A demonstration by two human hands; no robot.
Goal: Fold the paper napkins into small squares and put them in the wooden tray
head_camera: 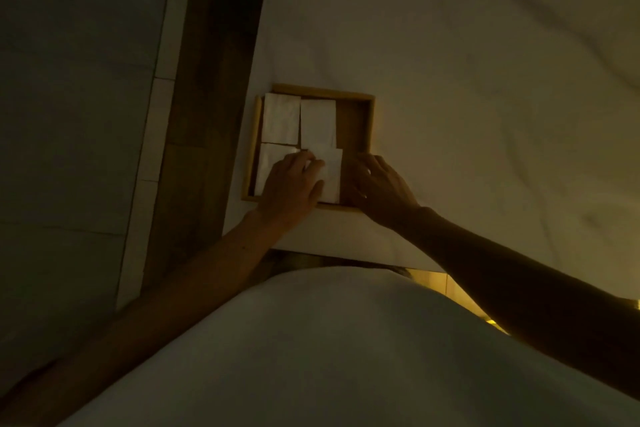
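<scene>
While pressing: your left hand is lying flat, fingers together, on the near-right napkin in the wooden tray.
Right hand: fingers are spreading loosely at the tray's right wall, gripping nothing (dim light).
Risk: dragging is unfolding the square or shoving its neighbours.

- White bedsheet, wrinkled, filling the right and far field.
- Dark wooden strip along its left edge.
- Pale tiled floor, far left.
</scene>
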